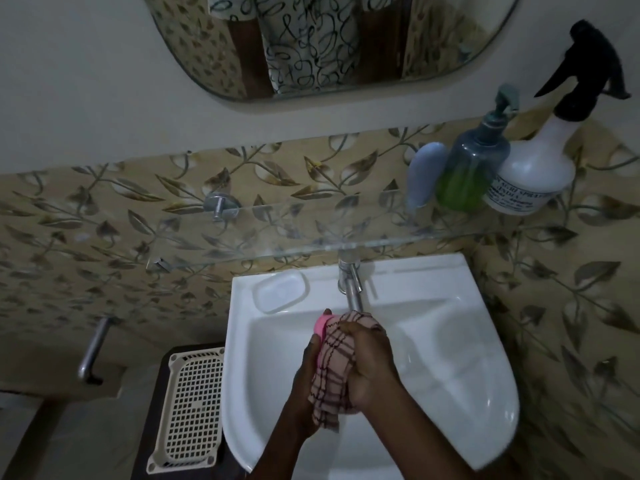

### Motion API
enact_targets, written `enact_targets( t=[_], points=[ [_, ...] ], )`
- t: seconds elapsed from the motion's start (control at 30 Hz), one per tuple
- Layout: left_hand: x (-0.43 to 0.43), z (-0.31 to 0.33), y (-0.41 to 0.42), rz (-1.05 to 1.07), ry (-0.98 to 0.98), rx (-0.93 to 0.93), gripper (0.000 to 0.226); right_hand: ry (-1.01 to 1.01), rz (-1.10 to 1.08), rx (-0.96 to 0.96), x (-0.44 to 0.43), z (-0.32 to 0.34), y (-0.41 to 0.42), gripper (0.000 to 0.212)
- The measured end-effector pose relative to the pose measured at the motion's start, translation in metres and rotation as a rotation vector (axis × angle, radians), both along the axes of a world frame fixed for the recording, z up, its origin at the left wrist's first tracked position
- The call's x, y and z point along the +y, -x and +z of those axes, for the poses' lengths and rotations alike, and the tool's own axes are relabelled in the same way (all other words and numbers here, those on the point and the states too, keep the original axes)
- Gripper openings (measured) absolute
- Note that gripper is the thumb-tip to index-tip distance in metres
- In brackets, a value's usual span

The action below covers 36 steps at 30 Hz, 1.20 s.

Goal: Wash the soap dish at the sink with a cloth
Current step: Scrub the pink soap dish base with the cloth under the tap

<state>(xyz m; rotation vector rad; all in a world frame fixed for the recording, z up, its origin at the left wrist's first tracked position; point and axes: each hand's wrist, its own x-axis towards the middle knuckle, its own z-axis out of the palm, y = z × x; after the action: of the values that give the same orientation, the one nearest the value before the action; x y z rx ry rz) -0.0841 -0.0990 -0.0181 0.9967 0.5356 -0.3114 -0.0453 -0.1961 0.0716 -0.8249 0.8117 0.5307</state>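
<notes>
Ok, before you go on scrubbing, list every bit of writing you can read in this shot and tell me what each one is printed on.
"AGRI SPRAY..." – partly readable, on the label of the white spray bottle on the glass shelf.
"INDIA" – line below it on the same label.
Lower lines of that label – too small and blurred to read.
Green soap dispenser, cloth, pink soap dish, sink – no writing visible.

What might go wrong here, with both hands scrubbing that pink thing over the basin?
The pink soap dish is mostly wrapped in the checked cloth; if wet, it might slip from the left hand into the sink. The right hand works just below the tap, so knuckles could knock it.
</notes>
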Motion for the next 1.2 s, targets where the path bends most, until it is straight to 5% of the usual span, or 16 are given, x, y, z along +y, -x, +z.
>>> enact_targets(
  t=[0.2,0.3,0.37,0.5,0.57,0.73,0.83,0.93,1.1,1.2],
  points=[
    [-0.009,0.006,0.011,-0.05,-0.006,-0.065,0.046,0.292,-0.025,-0.119,0.002,-0.017,0.024,0.017],
    [-0.024,0.002,0.017,-0.092,-0.054,-0.046,0.052,0.261,-0.136,0.005,-0.006,-0.021,0.009,0.015],
    [-0.026,0.006,0.01,-0.064,-0.058,-0.037,0.045,0.281,-0.115,-0.087,-0.005,-0.016,0.007,0.012],
    [-0.01,0.009,-0.005,-0.012,0.032,-0.057,0.047,0.629,0.491,-0.531,-0.018,-0.023,0.031,0.013],
    [-0.002,0.01,-0.008,0.006,0.14,-0.055,0.043,0.485,0.642,-0.583,-0.033,-0.028,0.036,0.013],
    [0.017,0.004,-0.007,-0.01,0.367,0.138,0.073,0.127,0.192,-0.305,-0.089,-0.035,0.002,0.02],
    [0.029,0.015,-0.009,-0.093,0.5,0.162,0.096,0.056,0.157,-0.277,-0.117,-0.04,-0.015,0.031],
    [0.04,0.023,-0.017,-0.264,0.6,0.2,0.096,0.36,0.384,-0.707,-0.114,-0.035,-0.023,0.026],
    [0.04,0.036,-0.029,-0.566,0.451,0.215,0.069,1.286,0.994,-2.098,-0.075,-0.023,-0.046,0.041],
    [0.039,0.043,-0.029,-0.509,0.352,0.194,0.066,1.479,1.193,-2.195,-0.064,-0.028,-0.047,0.034]
  ],
)
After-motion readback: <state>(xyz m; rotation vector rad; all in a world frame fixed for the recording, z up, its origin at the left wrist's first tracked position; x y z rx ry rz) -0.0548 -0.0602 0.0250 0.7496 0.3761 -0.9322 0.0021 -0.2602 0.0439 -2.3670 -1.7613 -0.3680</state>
